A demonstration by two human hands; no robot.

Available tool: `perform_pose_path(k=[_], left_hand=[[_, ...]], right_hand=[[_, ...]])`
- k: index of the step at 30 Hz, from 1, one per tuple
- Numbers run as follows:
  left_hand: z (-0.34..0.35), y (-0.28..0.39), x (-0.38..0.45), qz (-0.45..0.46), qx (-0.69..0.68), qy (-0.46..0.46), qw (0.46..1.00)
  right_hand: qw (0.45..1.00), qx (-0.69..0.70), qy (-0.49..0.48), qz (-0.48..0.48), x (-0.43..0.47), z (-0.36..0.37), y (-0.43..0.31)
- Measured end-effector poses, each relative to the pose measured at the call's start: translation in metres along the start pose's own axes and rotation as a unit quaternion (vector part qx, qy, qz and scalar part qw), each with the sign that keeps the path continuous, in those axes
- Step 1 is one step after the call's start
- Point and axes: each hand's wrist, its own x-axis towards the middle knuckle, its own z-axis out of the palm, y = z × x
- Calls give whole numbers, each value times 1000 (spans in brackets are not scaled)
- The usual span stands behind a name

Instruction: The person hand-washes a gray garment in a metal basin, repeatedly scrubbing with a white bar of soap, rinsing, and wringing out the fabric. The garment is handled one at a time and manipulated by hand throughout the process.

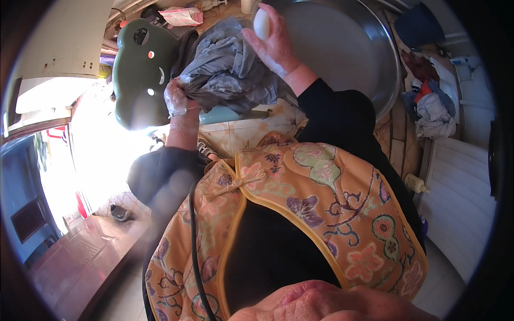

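My left hand (176, 98), wet with suds, grips a bunched end of a soaked grey cloth (231, 68). In my right hand (277, 46), above the cloth's right side, is a white oval bar that looks like soap (262, 24), held between thumb and fingers. Suds cling to this hand too. The cloth lies heaped over a pale blue-green plastic object (225, 115), mostly hidden beneath it. A darker cloth (185, 50) lies along the heap's left edge. Right beside my right hand stands a wide, round metal basin (341, 48).
A green plastic piece with cut-out holes (136, 84) stands left of the cloth. Rumpled clothes (435, 114) and a dark blue bucket (419, 26) are at the right, with a bottle (415, 183) lower down. A pink and white packet (181, 17) lies at the top.
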Motion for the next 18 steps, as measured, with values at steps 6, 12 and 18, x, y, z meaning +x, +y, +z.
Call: perform_pose_path(k=[6, 12, 18], left_hand=[[18, 11, -41, 74, 175, -70, 979], [1, 16, -31, 114, 110, -77, 984], [57, 36, -51, 122, 483, -53, 865]], right_hand=[[933, -211, -251, -151, -39, 51, 29], [887, -203, -336, 244, 1, 12, 88], [857, -328, -378, 123, -18, 31, 61]])
